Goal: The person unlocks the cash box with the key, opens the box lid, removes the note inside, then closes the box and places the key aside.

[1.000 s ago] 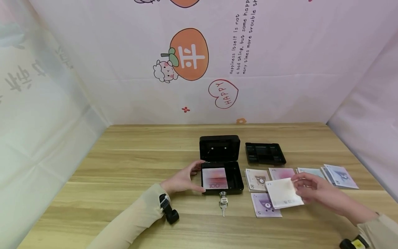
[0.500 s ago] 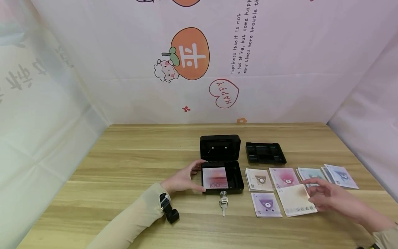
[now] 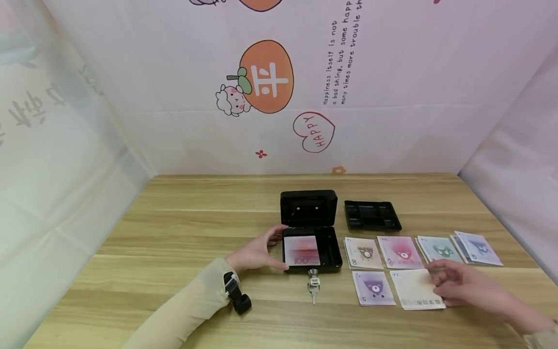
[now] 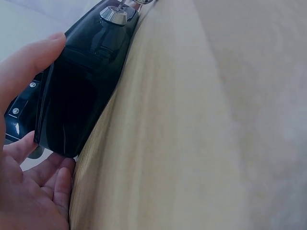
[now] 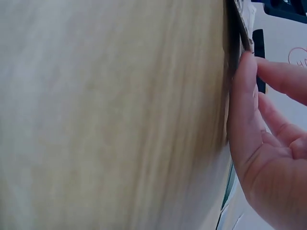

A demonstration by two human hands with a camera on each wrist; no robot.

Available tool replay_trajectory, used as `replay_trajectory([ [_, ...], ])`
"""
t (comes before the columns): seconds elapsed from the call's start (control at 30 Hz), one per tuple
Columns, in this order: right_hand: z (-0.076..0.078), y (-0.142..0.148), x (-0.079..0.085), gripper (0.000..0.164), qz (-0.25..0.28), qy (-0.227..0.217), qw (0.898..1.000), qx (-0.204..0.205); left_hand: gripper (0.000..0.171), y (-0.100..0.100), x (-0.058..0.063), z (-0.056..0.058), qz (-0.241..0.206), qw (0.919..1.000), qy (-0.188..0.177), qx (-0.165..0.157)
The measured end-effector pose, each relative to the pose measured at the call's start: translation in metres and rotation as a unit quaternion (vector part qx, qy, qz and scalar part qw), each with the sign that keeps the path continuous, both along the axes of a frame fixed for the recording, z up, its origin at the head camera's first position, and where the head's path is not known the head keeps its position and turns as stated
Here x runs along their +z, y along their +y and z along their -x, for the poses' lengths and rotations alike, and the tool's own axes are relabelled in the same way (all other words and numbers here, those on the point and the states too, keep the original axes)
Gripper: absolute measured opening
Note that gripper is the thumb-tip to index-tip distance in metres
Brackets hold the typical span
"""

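My left hand (image 3: 258,253) spans the left side of a black cash box (image 3: 308,269), thumb at the front corner and fingers at the back. Its lid stands raised, and a pink 100 banknote (image 3: 302,250) lies inside on the left. In the left wrist view, the thumb and fingers bracket the cash box (image 4: 72,105). My right hand (image 3: 468,286) pinches the right edge of a small stack of cream banknotes (image 3: 416,290), low on the table. The right wrist view has the thumb and forefinger of my right hand (image 5: 268,129) meeting at the paper's edge.
A key (image 3: 313,287) sticks out of the box's front lock. Behind the notes lies a black compartment tray (image 3: 372,215). Around the right hand are a brown 20 note (image 3: 364,253), a pink note (image 3: 401,252), a green note (image 3: 440,249), blue-violet notes (image 3: 479,247) and a purple 5 note (image 3: 374,288).
My right hand has carried the cream banknotes rightward and down, from over the purple note to the table beside it. My left hand has stayed on the cash box.
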State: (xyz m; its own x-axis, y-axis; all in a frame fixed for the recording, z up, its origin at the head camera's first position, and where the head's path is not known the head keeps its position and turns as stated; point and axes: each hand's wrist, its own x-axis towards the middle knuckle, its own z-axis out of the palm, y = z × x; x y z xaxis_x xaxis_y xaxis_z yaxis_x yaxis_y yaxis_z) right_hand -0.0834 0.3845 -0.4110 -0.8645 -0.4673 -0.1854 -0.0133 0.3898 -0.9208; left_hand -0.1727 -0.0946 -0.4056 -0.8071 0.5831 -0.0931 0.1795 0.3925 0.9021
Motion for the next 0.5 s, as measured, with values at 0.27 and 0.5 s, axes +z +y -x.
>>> replay_trajectory([
  [0.27, -0.0013, -0.0046, 0.0006, 0.032, -0.068, 0.047, 0.996, -0.022, 0.093, 0.0, -0.0011, 0.0005, 0.004, 1.0, 0.002, 0.0],
  [0.5, -0.0027, -0.007, 0.0034, 0.035, -0.106, 0.11, 0.988, -0.026, 0.092, 0.0009, -0.0015, 0.0008, 0.0, 1.0, 0.006, -0.003],
])
